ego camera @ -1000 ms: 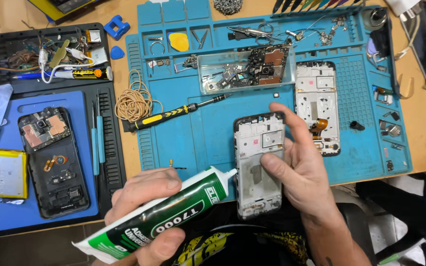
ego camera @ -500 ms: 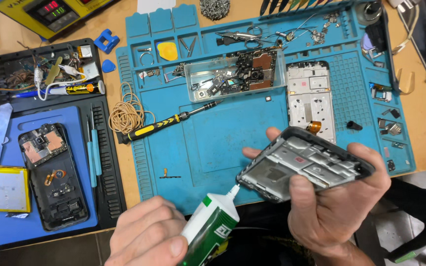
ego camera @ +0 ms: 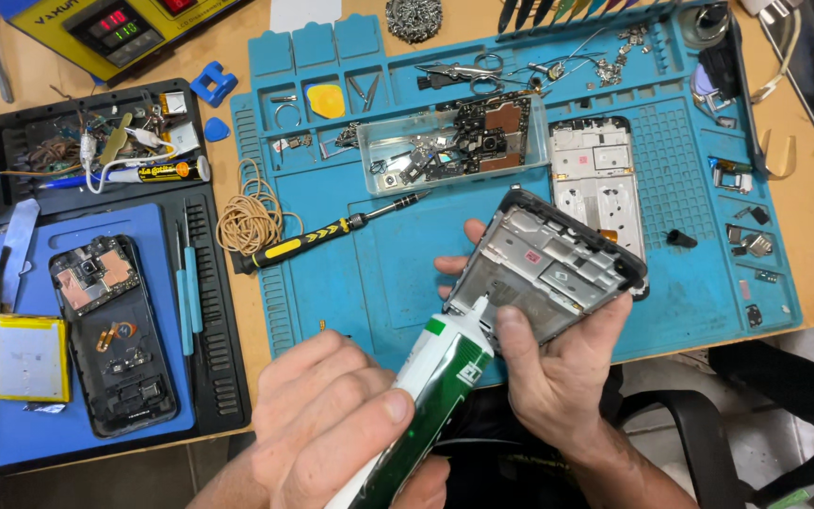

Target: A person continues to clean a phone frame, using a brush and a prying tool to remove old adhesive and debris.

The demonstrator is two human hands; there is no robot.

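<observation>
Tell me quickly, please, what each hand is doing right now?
Left hand: closed around the green and white glue tube, nozzle at the frame's edge.
Right hand: gripping the grey phone frame, held tilted above the blue mat.

The right hand (ego camera: 558, 368) is now holding the phone frame (ego camera: 544, 269) up off the blue mat (ego camera: 407, 283), tilted flat with its inside facing up, where a second ago it was standing upright on the mat. The left hand (ego camera: 332, 424) is bringing the green glue tube (ego camera: 431, 396) closer, its white tip now touching the frame's near edge.
</observation>
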